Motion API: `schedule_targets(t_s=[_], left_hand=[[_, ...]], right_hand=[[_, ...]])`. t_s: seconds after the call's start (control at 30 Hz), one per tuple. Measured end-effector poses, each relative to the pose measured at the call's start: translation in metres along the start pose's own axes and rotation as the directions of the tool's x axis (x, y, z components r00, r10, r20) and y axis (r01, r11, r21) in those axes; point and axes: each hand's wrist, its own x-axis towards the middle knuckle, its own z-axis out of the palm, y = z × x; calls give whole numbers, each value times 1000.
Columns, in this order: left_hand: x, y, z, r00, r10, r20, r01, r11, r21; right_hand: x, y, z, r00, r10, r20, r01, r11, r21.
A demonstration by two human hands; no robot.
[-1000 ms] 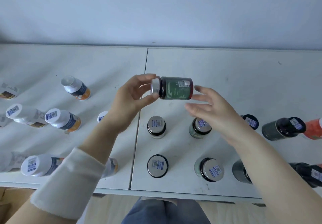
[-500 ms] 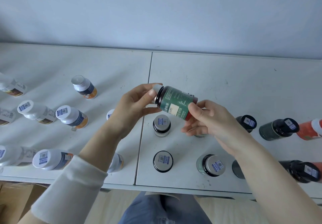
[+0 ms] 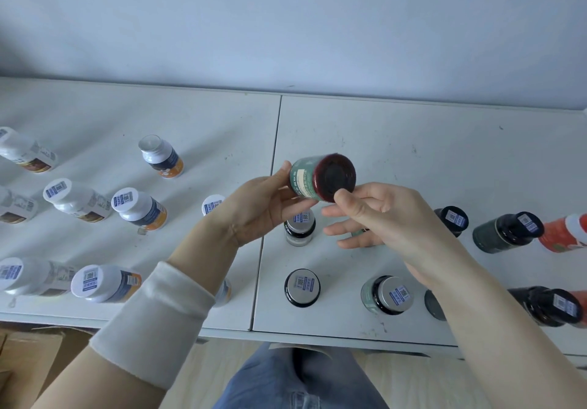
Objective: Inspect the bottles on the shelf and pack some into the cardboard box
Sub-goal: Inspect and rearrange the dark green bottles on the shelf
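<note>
A dark red bottle with a green label (image 3: 320,177) is held in the air above the white shelf (image 3: 397,154), tipped so its round base faces me. My left hand (image 3: 263,208) grips its cap end, which is hidden behind the body. My right hand (image 3: 378,214) pinches the rim of the base with thumb and forefinger, the other fingers loosely spread below. Several white bottles (image 3: 136,208) stand on the left half of the shelf and several dark bottles (image 3: 301,286) on the right half. A corner of the cardboard box (image 3: 28,364) shows at the lower left.
The shelf runs along a plain wall, with a seam (image 3: 270,202) down its middle and bare surface at the back. An orange bottle (image 3: 565,233) stands at the far right. My legs in jeans (image 3: 295,377) are below the front edge.
The bottle has been turned from lying sideways with its label showing to base toward me. My right hand moved from beside it to pinching the base.
</note>
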Motion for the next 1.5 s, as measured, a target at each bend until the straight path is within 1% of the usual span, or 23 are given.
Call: schedule_targets(t_s=[0.1, 0.2, 0.23, 0.27, 0.33, 0.4, 0.47, 0.53, 0.57, 0.6, 0.63, 0.7, 0.77, 0.8, 0.87, 0.93, 1.0, 1.07, 1.17, 1.23, 1.3, 1.4, 1.5], left_hand=[[-7, 10, -4, 985, 157, 69, -165, 977, 134], [-15, 20, -6, 940, 284, 190, -320, 927, 196], [-17, 21, -6, 925, 309, 219, -353, 914, 202], [-20, 21, -5, 918, 324, 228, -371, 905, 207], [-25, 18, -3, 917, 343, 204, -384, 897, 219], [-28, 14, 0, 902, 397, 169, -428, 870, 245], [-31, 11, 0, 873, 460, 161, -487, 843, 229], [-36, 9, 0, 850, 489, 196, -522, 830, 196], [-38, 8, -1, 842, 488, 228, -530, 827, 186], [-40, 7, -1, 841, 479, 252, -528, 830, 182], [-42, 6, -1, 849, 461, 257, -512, 839, 186], [-43, 4, -3, 877, 422, 230, -471, 851, 233], [-42, 2, -5, 881, 431, 193, -471, 836, 283], [-42, 1, -6, 874, 450, 184, -486, 828, 282], [-44, 1, -8, 848, 491, 198, -528, 812, 248], [-46, 1, -9, 811, 525, 259, -581, 779, 238], [-47, 1, -12, 791, 532, 302, -603, 763, 234], [-46, 1, -14, 798, 520, 304, -593, 767, 246], [-47, 0, -14, 847, 471, 248, -527, 808, 263], [-47, -2, -16, 855, 471, 216, -517, 811, 273], [-48, -1, -19, 832, 514, 209, -554, 774, 306], [-52, 3, -21, 811, 527, 253, -584, 749, 312], [-56, 5, -22, 812, 499, 302, -580, 748, 322]], right_hand=[[0, 4, 0, 1000, 16, 19, -17, 998, 54], [2, 13, 0, 1000, -19, -11, 20, 995, 102], [3, 15, 0, 998, -52, -41, 55, 995, 88], [3, 18, 1, 992, -100, -79, 103, 994, 39], [3, 21, 4, 967, -214, -141, 205, 976, -78], [3, 24, 8, 938, -309, -157, 295, 949, -108], [2, 28, 9, 942, -313, -124, 313, 950, -26], [1, 28, 8, 971, -232, -57, 238, 956, 174], [1, 29, 6, 980, -197, -36, 199, 942, 269], [1, 30, 5, 981, -190, -31, 190, 930, 315], [0, 30, 4, 977, -207, -46, 211, 926, 314], [-1, 28, 7, 950, -291, -115, 309, 930, 198], [-2, 27, 11, 923, -364, -128, 377, 921, 101], [-2, 27, 12, 921, -369, -125, 381, 920, 95], [-1, 28, 12, 943, -308, -128, 323, 939, 115], [-1, 29, 10, 957, -256, -135, 271, 958, 99], [-1, 30, 8, 952, -268, -148, 285, 953, 103], [-1, 29, 9, 930, -329, -161, 347, 933, 98], [0, 31, 13, 898, -393, -200, 411, 910, 58], [0, 31, 15, 887, -421, -187, 435, 900, 39], [-2, 29, 17, 902, -403, -153, 418, 905, 83], [-3, 26, 15, 945, -297, -133, 318, 932, 174], [-3, 26, 12, 968, -236, -81, 247, 955, 163]])
